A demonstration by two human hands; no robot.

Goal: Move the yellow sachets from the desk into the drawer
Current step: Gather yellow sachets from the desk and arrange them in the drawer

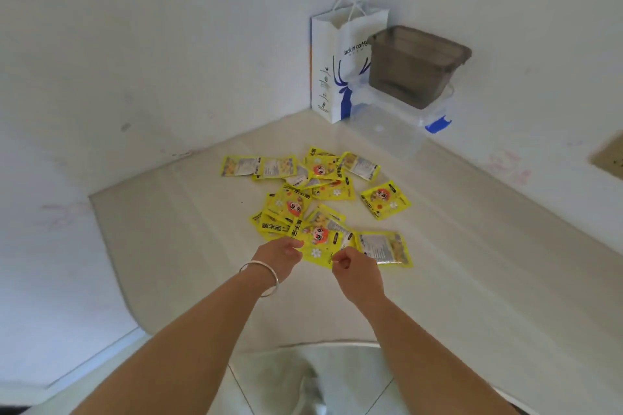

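Observation:
Several yellow sachets [315, 199] lie scattered and overlapping on the pale desk [472, 263], in the middle of the view. My left hand [281, 254], with a silver bangle on its wrist, pinches the near left edge of the closest sachet [318, 248]. My right hand [352, 263] pinches the near right edge of what looks like the same sachet, with its fingers curled. One more sachet [386, 248] lies just right of my right hand. No drawer is in view.
A white and blue paper bag [332, 71] stands in the far corner against the wall. Beside it a grey plastic bin [413, 66] sits on top of a clear lidded box [394, 126]. Walls close in the desk on the left and at the back. The desk's curved near edge lies below my forearms.

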